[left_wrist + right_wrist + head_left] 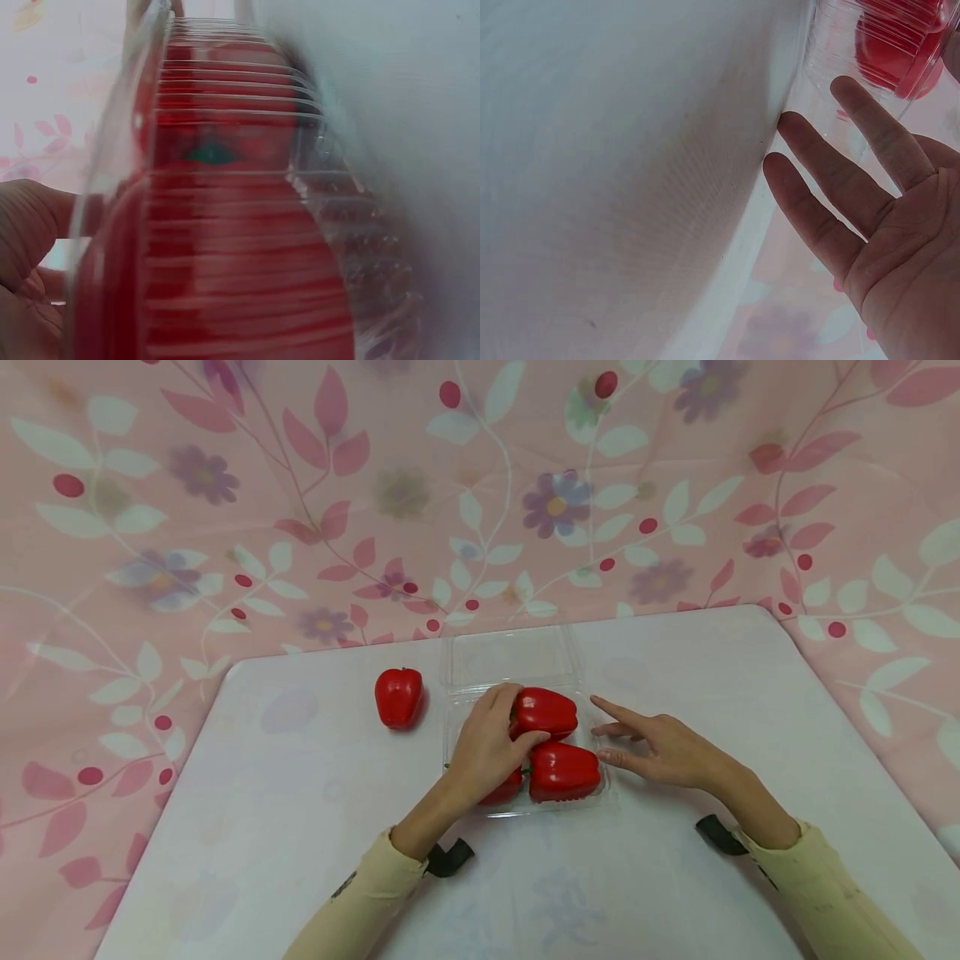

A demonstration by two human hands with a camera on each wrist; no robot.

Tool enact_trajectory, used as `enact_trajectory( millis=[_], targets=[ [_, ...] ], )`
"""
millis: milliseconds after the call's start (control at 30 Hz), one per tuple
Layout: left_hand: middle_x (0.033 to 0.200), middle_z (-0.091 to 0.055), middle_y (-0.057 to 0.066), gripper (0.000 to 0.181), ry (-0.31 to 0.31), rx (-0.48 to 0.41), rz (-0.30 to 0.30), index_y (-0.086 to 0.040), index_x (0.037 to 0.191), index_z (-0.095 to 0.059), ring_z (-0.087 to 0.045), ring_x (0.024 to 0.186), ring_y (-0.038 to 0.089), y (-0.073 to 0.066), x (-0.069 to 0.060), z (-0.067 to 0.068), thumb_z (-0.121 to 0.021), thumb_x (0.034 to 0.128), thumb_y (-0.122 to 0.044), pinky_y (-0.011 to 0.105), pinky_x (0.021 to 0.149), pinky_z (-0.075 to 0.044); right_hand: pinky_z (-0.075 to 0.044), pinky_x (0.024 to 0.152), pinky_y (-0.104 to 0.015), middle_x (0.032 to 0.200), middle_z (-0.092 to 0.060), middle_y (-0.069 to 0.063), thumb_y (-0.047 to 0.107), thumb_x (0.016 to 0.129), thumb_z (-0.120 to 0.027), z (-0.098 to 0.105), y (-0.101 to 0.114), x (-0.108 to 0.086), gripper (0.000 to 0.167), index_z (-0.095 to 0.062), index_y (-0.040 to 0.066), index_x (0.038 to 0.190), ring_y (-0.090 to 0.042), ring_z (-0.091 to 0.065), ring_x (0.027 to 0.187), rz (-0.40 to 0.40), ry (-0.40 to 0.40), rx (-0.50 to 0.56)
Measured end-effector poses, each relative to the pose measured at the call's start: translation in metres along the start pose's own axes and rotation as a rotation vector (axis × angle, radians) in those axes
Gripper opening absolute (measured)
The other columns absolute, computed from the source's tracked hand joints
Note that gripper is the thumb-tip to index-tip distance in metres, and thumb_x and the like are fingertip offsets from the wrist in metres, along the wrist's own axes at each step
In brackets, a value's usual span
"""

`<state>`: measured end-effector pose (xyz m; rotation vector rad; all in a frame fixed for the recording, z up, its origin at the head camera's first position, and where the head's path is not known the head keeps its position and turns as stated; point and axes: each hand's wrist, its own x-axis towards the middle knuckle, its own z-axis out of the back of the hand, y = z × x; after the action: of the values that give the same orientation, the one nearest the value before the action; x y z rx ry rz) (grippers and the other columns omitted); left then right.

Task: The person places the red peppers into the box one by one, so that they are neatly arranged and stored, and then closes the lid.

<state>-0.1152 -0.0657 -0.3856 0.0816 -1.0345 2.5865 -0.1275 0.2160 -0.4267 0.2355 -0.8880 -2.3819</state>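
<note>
1. Your left hand (483, 743) reaches over the clear plastic clamshell tray (517, 812) and grasps the stem end of the far bell pepper (544, 713), fingers on the far side and thumb on the side toward you.
2. That red pepper lies on its side in the tray, its stem end toward your left.
3. Your right hand (656, 747) is released, its fingers extended and spread toward the tray's right edge. They hold nothing; you cannot tell from these views whether the fingertips touch the plastic.
4. In the tray's near half, the near right bell pepper (564, 771) lies on its side, its green stem pointing left.
5. Beside it, the near left bell pepper (504, 790) sits partly hidden beneath your left hand and wrist.
6. The left wrist view shows red peppers through the ribbed tray wall, part of your left hand at the picture's edge.
7. The transparent lid (513, 658) is folded back on the tray's far side.
8. The lone bell pepper (399, 697) stands on the white tabletop (300, 827), left of the tray and apart from it.
9. A pink floral cloth (555, 510) hangs behind the tabletop, and you wear cream sleeves (825, 885).
</note>
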Motion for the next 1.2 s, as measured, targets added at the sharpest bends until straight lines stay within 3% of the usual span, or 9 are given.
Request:
enact_trajectory(
  millis=[333, 967, 1200],
  targets=[
    [0.135, -0.054, 0.007, 0.064, 0.029, 0.046, -0.093, -0.009, 0.138, -0.051, -0.054, 0.118, 0.022, 0.0031, 0.0009, 0.0069, -0.081, 0.0817, -0.011, 0.039, 0.095, -0.051, -0.050, 0.090, -0.058, 0.124, -0.067, 0.002, 0.042, 0.093, -0.066, 0.0009, -0.0002, 0.0004, 0.075, -0.030, 0.021, 0.156, -0.023, -0.067, 0.107, 0.020, -0.006, 0.001],
    [0.128, -0.054, 0.008, 0.057, 0.076, 0.126, -0.138, -0.008, 0.130, -0.048, -0.058, 0.110, 0.021, 0.0066, 0.0053, 0.0055, -0.078, 0.0825, -0.004, 0.036, 0.093, -0.052, -0.049, 0.091, -0.059, 0.125, -0.066, 0.002, 0.041, 0.093, -0.065, 0.0008, 0.0004, 0.0007, 0.075, -0.029, 0.020, 0.156, -0.023, -0.066, 0.108, 0.016, 0.003, 0.004],
    [0.137, -0.048, 0.008, 0.076, 0.123, 0.199, -0.153, -0.015, 0.145, -0.043, -0.056, 0.115, 0.023, 0.0067, 0.0052, 0.0067, -0.080, 0.0794, -0.005, 0.038, 0.091, -0.053, -0.049, 0.091, -0.059, 0.126, -0.066, 0.001, 0.042, 0.093, -0.065, -0.0002, 0.0007, 0.0002, 0.076, -0.029, 0.022, 0.156, -0.024, -0.066, 0.109, 0.005, 0.007, 0.010]
  ],
)
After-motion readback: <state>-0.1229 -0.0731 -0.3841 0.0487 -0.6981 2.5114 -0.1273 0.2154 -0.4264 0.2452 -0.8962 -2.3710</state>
